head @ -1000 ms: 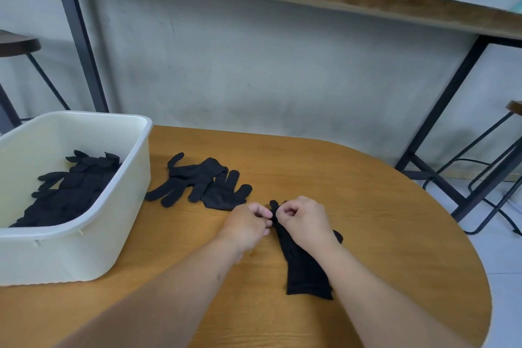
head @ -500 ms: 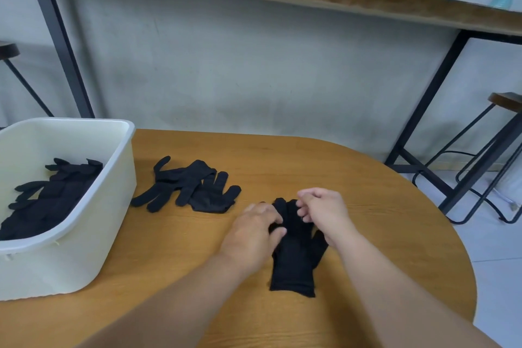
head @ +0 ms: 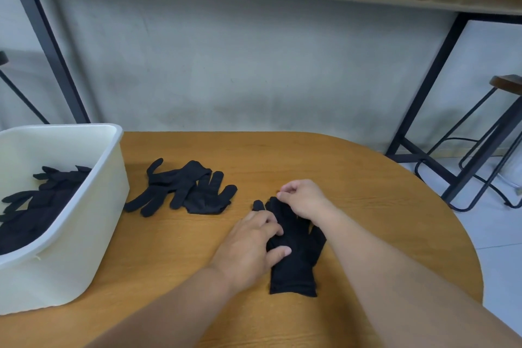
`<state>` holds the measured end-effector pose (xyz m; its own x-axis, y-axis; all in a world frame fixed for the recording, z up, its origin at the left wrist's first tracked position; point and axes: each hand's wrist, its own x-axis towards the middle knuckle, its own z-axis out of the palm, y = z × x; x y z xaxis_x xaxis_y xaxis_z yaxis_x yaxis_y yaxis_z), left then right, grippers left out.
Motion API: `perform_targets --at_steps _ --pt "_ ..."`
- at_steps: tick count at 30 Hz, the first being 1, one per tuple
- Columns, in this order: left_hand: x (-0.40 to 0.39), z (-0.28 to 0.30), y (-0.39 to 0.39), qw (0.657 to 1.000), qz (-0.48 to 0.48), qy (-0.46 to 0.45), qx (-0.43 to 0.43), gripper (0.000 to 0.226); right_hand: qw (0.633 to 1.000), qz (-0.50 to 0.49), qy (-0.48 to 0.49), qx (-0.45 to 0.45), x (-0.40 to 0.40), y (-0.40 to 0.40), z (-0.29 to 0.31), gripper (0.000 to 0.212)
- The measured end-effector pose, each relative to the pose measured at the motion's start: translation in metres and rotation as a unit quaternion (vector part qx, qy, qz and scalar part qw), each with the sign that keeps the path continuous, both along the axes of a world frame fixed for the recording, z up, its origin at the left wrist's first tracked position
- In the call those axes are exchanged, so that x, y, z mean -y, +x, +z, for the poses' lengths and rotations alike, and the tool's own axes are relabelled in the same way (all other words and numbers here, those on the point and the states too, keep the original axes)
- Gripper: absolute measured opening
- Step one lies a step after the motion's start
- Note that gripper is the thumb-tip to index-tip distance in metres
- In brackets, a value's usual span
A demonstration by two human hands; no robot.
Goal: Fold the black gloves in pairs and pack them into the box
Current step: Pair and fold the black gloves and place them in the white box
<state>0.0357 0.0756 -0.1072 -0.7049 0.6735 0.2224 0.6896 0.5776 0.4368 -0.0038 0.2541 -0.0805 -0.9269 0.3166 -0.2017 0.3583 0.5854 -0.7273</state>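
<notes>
A black glove pair lies flat on the wooden table, cuff toward me and fingers pointing away. My left hand rests on its left side, fingers laid fairly straight and thumb on the fabric. At the glove's far end, my right hand has its fingers curled and pinches the fingertips. Two more loose black gloves lie spread between that pair and the cream plastic box at the left. Inside the box is a heap of black gloves.
The table's rounded edge curves down the right side. Beyond it stand a black metal stool and black frame legs of a high wooden counter along the wall.
The glove pair has gone from bunched narrow to spread flat. My left hand slid down onto its side, and my right hand moved up to its fingertips. The camera turned slightly right.
</notes>
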Motion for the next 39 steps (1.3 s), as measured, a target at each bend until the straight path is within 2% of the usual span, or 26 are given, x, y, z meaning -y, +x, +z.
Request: perform_targets --at_steps 3,9,14,21,24,28,31,33,35,37,39 --pt "0.003 0.004 0.009 0.998 -0.048 -0.014 0.023 0.045 0.998 0.031 0.05 0.016 0.002 -0.005 -0.002 0.01" --pt "0.004 0.007 0.009 0.997 -0.063 -0.037 0.037 0.049 0.999 0.032 0.027 0.01 0.0 -0.007 -0.003 0.015" --pt "0.006 0.008 0.014 0.996 -0.085 -0.041 0.01 0.049 0.994 0.08 0.066 0.027 0.002 -0.009 -0.004 0.012" --pt "0.012 0.013 0.015 0.99 -0.112 -0.067 0.061 0.057 0.997 0.058 0.04 -0.044 0.002 -0.007 -0.003 0.007" --pt "0.012 0.015 0.016 0.989 -0.118 -0.075 0.047 0.058 0.995 0.061 0.045 -0.071 0.005 -0.008 -0.002 0.005" --pt "0.015 0.017 0.024 0.99 -0.121 -0.065 0.006 0.047 0.993 0.063 0.097 -0.034 0.007 -0.008 -0.014 0.005" --pt "0.014 0.019 0.031 0.989 -0.133 -0.058 -0.032 0.036 0.995 0.04 0.068 -0.055 0.005 -0.004 -0.012 0.007" --pt "0.012 0.019 0.034 0.988 -0.137 -0.058 -0.046 0.032 0.995 0.005 -0.003 -0.095 0.004 0.002 -0.002 0.005" --pt "0.009 0.017 0.034 0.987 -0.135 -0.061 -0.055 0.03 0.987 -0.061 -0.075 -0.131 -0.002 0.01 0.008 0.013" --pt "0.007 0.017 0.034 0.988 -0.13 -0.063 -0.057 0.029 0.972 -0.127 -0.143 -0.135 -0.01 0.017 0.017 0.016" --pt "0.006 0.017 0.034 0.988 -0.129 -0.064 -0.054 0.028 0.962 -0.142 -0.207 -0.105 -0.015 0.023 0.018 0.017"
